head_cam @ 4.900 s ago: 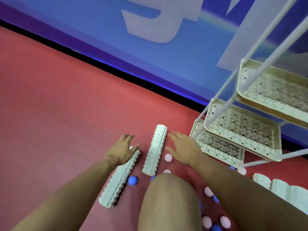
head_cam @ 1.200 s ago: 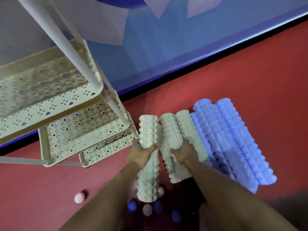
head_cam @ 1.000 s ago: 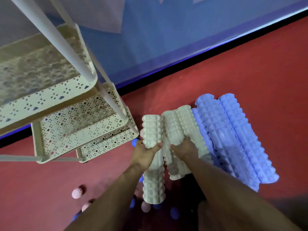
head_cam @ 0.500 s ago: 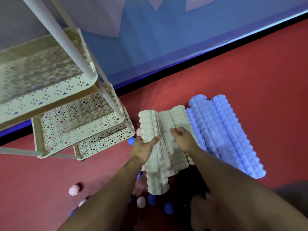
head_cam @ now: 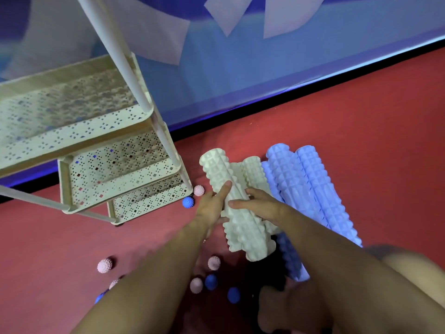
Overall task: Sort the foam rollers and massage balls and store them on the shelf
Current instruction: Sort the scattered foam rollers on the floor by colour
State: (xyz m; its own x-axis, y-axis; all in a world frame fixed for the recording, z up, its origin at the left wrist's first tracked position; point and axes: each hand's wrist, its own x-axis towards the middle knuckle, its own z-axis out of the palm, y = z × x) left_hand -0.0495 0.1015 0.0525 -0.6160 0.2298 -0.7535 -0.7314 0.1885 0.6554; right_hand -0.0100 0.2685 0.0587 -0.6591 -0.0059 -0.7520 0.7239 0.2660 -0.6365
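A white foam roller (head_cam: 234,206) is now lifted over the other white rollers (head_cam: 255,174) on the red floor (head_cam: 361,141), the left hand (head_cam: 212,209) grasping its side, the right hand (head_cam: 258,204) curled over it. Blue rollers (head_cam: 308,186) lie beside it, partly hidden by the forearm. Spiky balls (head_cam: 104,265) are scattered near the perforated shelf (head_cam: 101,174); no readable writing.

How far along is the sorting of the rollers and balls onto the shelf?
Early. Done: white rollers and blue rollers lie grouped by colour on the floor. In hand: left hand and right hand hold one white roller. Left: the shelf shows nothing stored, and pink and blue balls are scattered.
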